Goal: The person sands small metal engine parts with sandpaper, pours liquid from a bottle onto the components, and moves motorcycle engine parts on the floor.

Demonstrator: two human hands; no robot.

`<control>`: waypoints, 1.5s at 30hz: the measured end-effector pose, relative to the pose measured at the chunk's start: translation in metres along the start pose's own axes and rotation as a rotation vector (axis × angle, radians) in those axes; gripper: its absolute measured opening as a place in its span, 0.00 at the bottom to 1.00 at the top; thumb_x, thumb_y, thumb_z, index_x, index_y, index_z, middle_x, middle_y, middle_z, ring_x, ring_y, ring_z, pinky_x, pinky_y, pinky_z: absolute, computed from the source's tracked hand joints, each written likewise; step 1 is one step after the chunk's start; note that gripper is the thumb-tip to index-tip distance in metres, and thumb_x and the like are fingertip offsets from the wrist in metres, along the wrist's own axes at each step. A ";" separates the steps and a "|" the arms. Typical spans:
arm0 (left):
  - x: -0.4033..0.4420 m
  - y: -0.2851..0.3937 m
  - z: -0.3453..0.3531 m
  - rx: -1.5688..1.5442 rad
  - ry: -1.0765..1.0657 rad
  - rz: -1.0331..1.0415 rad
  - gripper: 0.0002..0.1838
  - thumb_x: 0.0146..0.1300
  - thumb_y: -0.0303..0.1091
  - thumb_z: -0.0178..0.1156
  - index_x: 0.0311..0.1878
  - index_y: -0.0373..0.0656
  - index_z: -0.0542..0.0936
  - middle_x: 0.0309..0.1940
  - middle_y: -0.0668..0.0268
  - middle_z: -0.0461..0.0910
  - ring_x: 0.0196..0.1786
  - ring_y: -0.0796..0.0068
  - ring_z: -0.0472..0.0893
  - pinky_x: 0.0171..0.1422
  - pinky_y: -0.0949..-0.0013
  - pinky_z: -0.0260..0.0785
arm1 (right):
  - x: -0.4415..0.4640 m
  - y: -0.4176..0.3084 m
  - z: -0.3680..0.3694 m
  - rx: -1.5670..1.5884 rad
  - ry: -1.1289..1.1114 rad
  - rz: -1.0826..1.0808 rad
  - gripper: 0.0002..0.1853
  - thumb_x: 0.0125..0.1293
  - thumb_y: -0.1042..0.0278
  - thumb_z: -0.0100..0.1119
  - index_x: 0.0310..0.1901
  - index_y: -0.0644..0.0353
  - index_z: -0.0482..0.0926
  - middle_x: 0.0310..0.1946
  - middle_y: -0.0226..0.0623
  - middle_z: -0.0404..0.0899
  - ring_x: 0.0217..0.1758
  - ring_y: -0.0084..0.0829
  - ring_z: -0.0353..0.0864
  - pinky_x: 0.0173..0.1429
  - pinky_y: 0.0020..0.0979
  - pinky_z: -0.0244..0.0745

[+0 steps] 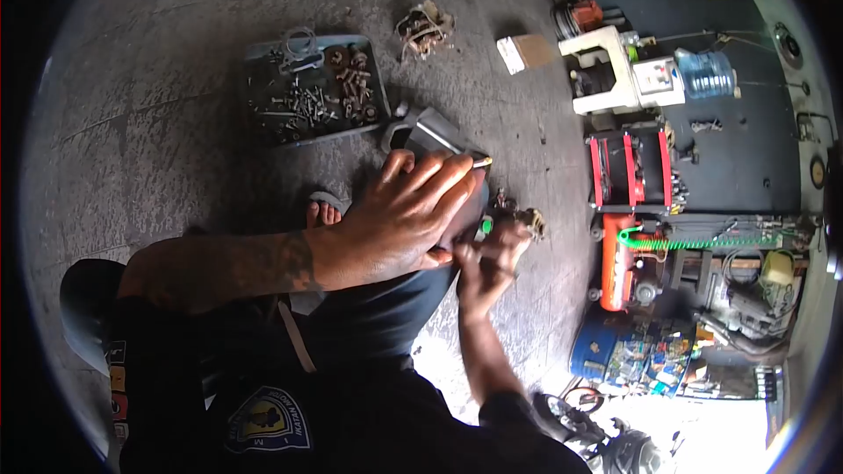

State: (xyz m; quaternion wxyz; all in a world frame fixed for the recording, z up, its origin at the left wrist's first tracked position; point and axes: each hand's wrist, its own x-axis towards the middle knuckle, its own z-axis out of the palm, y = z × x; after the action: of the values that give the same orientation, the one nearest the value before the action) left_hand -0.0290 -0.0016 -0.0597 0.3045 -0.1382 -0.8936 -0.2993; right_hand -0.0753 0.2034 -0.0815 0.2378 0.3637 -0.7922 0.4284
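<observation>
My left hand (413,206) reaches over a dark, smooth-looking part (467,211), its fingers bent across the top and its thumb on the near side. What kind of part it is I cannot make out. My right hand (493,268) is beside it, smeared by motion, its fingers close to a small bright green piece (486,226). Whether it holds anything does not show. Just beyond my left fingers lies a grey metal, box-like piece (435,132) on the floor. Some small metal parts (531,221) are partly hidden behind my right hand.
A tray (320,133) of bolts and small parts lies on the concrete floor, near a dirty metal part (425,31) and a cardboard piece (527,51). Along the right stand a red tool cart (628,171), a red compressor tank (616,272) and a blue drum (593,347).
</observation>
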 end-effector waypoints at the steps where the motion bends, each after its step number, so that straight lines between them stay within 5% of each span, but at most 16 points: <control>1: -0.003 0.003 0.002 0.019 -0.007 0.015 0.52 0.33 0.56 0.79 0.61 0.34 0.72 0.61 0.55 0.68 0.62 0.58 0.69 0.63 0.51 0.61 | 0.014 0.003 -0.001 -0.110 -0.048 0.009 0.13 0.49 0.68 0.78 0.32 0.55 0.79 0.45 0.38 0.71 0.55 0.43 0.66 0.60 0.47 0.60; 3: 0.001 0.007 0.000 0.019 -0.046 0.020 0.54 0.34 0.58 0.79 0.63 0.34 0.71 0.62 0.55 0.68 0.62 0.59 0.69 0.63 0.51 0.61 | 0.023 0.000 0.002 -0.042 -0.023 0.194 0.14 0.49 0.68 0.77 0.33 0.54 0.79 0.42 0.36 0.72 0.54 0.42 0.67 0.59 0.47 0.61; 8: -0.002 -0.003 0.003 0.036 -0.021 -0.006 0.53 0.33 0.58 0.79 0.62 0.34 0.72 0.62 0.55 0.68 0.63 0.59 0.68 0.64 0.51 0.60 | -0.006 -0.003 -0.005 -0.043 -0.090 0.004 0.12 0.50 0.66 0.78 0.31 0.53 0.81 0.38 0.31 0.71 0.51 0.37 0.66 0.62 0.43 0.61; 10: -0.002 0.004 0.003 0.042 -0.048 -0.024 0.57 0.29 0.57 0.79 0.66 0.37 0.71 0.64 0.60 0.68 0.64 0.64 0.68 0.65 0.52 0.58 | 0.011 0.000 -0.001 -0.084 -0.042 0.084 0.10 0.54 0.71 0.76 0.34 0.56 0.81 0.41 0.35 0.72 0.62 0.40 0.68 0.77 0.50 0.48; 13: 0.000 0.007 0.000 0.038 -0.026 0.013 0.53 0.33 0.57 0.78 0.62 0.35 0.72 0.62 0.56 0.68 0.63 0.59 0.69 0.64 0.52 0.61 | 0.029 -0.005 0.005 -0.077 -0.036 0.173 0.10 0.55 0.74 0.74 0.34 0.60 0.80 0.48 0.39 0.76 0.65 0.42 0.68 0.76 0.46 0.51; 17: 0.001 -0.003 -0.006 0.071 -0.040 -0.014 0.53 0.34 0.58 0.77 0.63 0.35 0.71 0.62 0.56 0.68 0.63 0.58 0.68 0.64 0.51 0.60 | -0.001 0.005 -0.002 -0.025 -0.111 0.004 0.12 0.55 0.70 0.76 0.37 0.60 0.81 0.49 0.41 0.74 0.65 0.45 0.68 0.73 0.51 0.54; 19: -0.002 0.006 -0.002 0.034 -0.038 0.004 0.53 0.35 0.58 0.76 0.63 0.35 0.71 0.63 0.55 0.67 0.64 0.58 0.68 0.64 0.51 0.60 | 0.023 0.000 0.006 0.002 -0.008 0.237 0.11 0.55 0.72 0.75 0.36 0.61 0.81 0.46 0.39 0.73 0.60 0.41 0.69 0.69 0.50 0.58; 22: -0.002 0.007 0.000 0.085 0.000 0.024 0.53 0.35 0.57 0.77 0.64 0.34 0.71 0.64 0.55 0.67 0.64 0.59 0.68 0.64 0.51 0.60 | 0.018 0.004 -0.002 -0.123 -0.085 0.064 0.11 0.55 0.74 0.75 0.34 0.61 0.79 0.55 0.41 0.73 0.62 0.41 0.68 0.72 0.50 0.54; 24: -0.001 -0.001 -0.003 0.069 -0.084 -0.002 0.54 0.35 0.57 0.78 0.64 0.34 0.71 0.63 0.55 0.68 0.63 0.58 0.69 0.64 0.50 0.60 | -0.027 0.008 -0.011 0.044 -0.099 0.134 0.11 0.56 0.73 0.75 0.32 0.60 0.78 0.53 0.41 0.75 0.70 0.42 0.63 0.78 0.49 0.44; 31: -0.002 0.007 -0.002 0.057 -0.033 0.025 0.54 0.33 0.57 0.78 0.63 0.34 0.71 0.63 0.55 0.67 0.63 0.58 0.69 0.63 0.50 0.61 | 0.028 -0.007 0.005 -0.004 -0.097 0.167 0.10 0.57 0.76 0.73 0.34 0.61 0.77 0.50 0.38 0.71 0.59 0.38 0.69 0.71 0.45 0.57; 34: -0.004 -0.003 -0.001 0.055 -0.033 0.006 0.55 0.33 0.58 0.78 0.64 0.35 0.71 0.62 0.57 0.67 0.63 0.60 0.68 0.63 0.51 0.61 | -0.019 0.009 -0.011 -0.019 -0.205 -0.017 0.11 0.57 0.73 0.74 0.33 0.57 0.77 0.57 0.40 0.73 0.67 0.41 0.66 0.74 0.49 0.54; 38: -0.004 0.005 0.001 0.069 -0.039 0.007 0.56 0.30 0.58 0.78 0.64 0.35 0.72 0.62 0.59 0.69 0.64 0.65 0.68 0.66 0.52 0.59 | 0.013 0.002 -0.003 -0.116 -0.115 0.061 0.10 0.57 0.74 0.74 0.34 0.58 0.79 0.52 0.39 0.75 0.62 0.38 0.67 0.71 0.45 0.57; 39: -0.005 0.008 0.003 0.069 -0.036 0.006 0.56 0.30 0.58 0.78 0.64 0.35 0.71 0.62 0.59 0.69 0.64 0.65 0.68 0.66 0.52 0.59 | 0.013 0.002 -0.002 -0.006 -0.097 0.266 0.09 0.57 0.72 0.73 0.33 0.58 0.79 0.51 0.40 0.76 0.63 0.41 0.67 0.73 0.48 0.54; 41: -0.004 0.004 0.000 0.095 -0.031 0.003 0.56 0.32 0.58 0.78 0.64 0.34 0.71 0.62 0.58 0.68 0.63 0.62 0.68 0.64 0.52 0.60 | 0.005 0.003 0.000 0.041 -0.105 0.252 0.09 0.58 0.69 0.74 0.32 0.57 0.79 0.50 0.40 0.76 0.63 0.44 0.68 0.76 0.53 0.48; 43: -0.004 -0.001 -0.002 0.106 -0.021 0.007 0.55 0.33 0.59 0.78 0.63 0.34 0.71 0.62 0.57 0.67 0.63 0.60 0.68 0.63 0.51 0.61 | -0.014 -0.001 -0.010 -0.074 -0.182 -0.019 0.09 0.57 0.68 0.74 0.31 0.55 0.80 0.50 0.40 0.77 0.65 0.46 0.67 0.78 0.56 0.43; 45: -0.005 0.001 -0.003 0.105 -0.022 0.010 0.55 0.32 0.59 0.78 0.63 0.35 0.71 0.62 0.56 0.67 0.63 0.60 0.68 0.63 0.51 0.61 | -0.001 -0.001 -0.003 -0.047 -0.114 -0.002 0.10 0.56 0.69 0.75 0.32 0.56 0.79 0.46 0.38 0.75 0.64 0.45 0.66 0.76 0.53 0.48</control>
State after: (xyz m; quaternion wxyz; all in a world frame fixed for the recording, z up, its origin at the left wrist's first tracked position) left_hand -0.0233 -0.0033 -0.0609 0.3030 -0.1300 -0.9106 -0.2490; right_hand -0.0739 0.2065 -0.0801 0.2013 0.3828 -0.8139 0.3879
